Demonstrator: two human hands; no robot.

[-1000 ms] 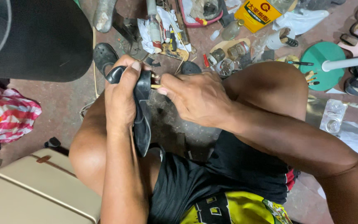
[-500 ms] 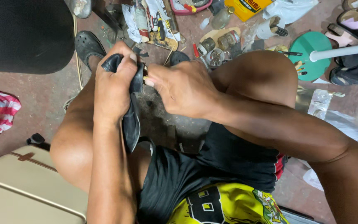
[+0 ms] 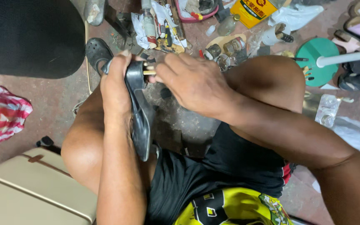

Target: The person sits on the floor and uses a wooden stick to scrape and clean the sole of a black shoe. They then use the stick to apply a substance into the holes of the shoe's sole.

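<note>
My left hand (image 3: 115, 85) grips a black shoe (image 3: 140, 110) near its upper end, holding it upright between my bare knees. My right hand (image 3: 194, 83) is closed on a small pale stick-like tool (image 3: 148, 72) whose tip touches the top part of the shoe. What the tool is exactly, I cannot tell. Both forearms cross in front of my black shorts and yellow shirt.
The reddish floor ahead is strewn with bottles, small jars (image 3: 230, 46), tools on white paper (image 3: 157, 25) and a yellow can (image 3: 253, 9). A green round base with a white pole (image 3: 319, 60) stands right. A black stool (image 3: 26, 37), a striped bag (image 3: 1, 114), a beige case (image 3: 30, 196) lie left.
The view has shifted slightly and my hands sit a little higher; my right hand stays at the top of the shoe with the stick, and my left hand keeps its grip.
</note>
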